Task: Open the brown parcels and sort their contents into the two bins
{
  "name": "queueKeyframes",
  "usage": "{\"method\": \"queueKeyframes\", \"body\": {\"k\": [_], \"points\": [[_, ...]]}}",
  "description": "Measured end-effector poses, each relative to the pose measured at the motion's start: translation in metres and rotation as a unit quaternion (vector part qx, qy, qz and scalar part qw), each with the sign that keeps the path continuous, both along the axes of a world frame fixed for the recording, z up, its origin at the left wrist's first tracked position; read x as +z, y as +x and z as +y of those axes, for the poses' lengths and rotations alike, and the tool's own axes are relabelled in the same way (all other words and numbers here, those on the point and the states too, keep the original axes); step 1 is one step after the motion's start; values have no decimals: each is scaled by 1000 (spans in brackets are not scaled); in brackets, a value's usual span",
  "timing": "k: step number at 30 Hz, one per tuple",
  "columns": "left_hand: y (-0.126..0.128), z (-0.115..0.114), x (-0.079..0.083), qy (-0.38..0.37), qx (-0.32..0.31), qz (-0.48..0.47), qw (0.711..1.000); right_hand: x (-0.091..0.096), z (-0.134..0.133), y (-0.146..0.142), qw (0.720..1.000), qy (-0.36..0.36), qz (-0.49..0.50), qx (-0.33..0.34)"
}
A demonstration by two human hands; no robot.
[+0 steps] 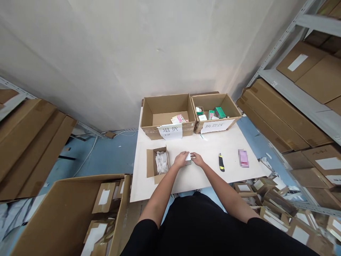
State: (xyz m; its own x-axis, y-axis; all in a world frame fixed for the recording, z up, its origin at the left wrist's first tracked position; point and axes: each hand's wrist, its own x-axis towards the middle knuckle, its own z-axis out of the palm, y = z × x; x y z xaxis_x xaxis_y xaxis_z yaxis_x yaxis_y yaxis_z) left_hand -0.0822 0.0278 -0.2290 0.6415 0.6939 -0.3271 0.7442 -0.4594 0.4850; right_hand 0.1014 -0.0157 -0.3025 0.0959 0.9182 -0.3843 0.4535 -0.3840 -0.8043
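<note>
A small box (188,162), grey-green on the side with a pale top, is between my two hands on the white table. My left hand (181,159) is closed around its left side. On the opposite side, my right hand (197,159) has its fingertips bent against the box's upper right edge. To the left of my hands stands an opened cardboard carton (150,164) with white crumpled packing (161,162) inside. A black and yellow utility knife (221,162) lies to the right of my right hand.
Two larger cardboard boxes with handwritten labels, the left one (147,132) and the right one (236,121), stand along the table's back. A pink item (243,158), pixelated, lies at the right. A large carton (80,179) of parcels is at lower left; shelves (282,83) flank the right.
</note>
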Motion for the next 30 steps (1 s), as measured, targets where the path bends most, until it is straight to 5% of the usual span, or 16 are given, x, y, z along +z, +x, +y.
{"method": "queueKeyframes", "body": {"k": [4, 7, 10, 14, 18, 21, 25, 30], "points": [[0, 7, -20, -37, 84, -121, 988, -6, -10, 5, 994, -25, 92, -49], [1, 16, -35, -76, 230, -213, 946, -5, -14, 6, 991, -41, 109, -67], [6, 20, -47, -94, 382, -213, 894, -2, -14, 1, 997, -2, 56, -58], [15, 17, -53, -47, 470, -175, 864, 3, -11, -10, 997, 49, -49, -30], [16, 9, -52, 21, 401, -197, 894, 9, -8, -14, 993, 79, -89, -5], [14, 5, -54, -12, 315, -217, 924, 13, -8, -10, 989, 113, -89, 21], [11, 5, -60, -59, 334, -230, 912, 17, -9, -3, 983, 143, -98, 56], [3, 11, -64, -95, 330, -249, 906, 30, -1, -4, 980, 59, -172, 83]]}}
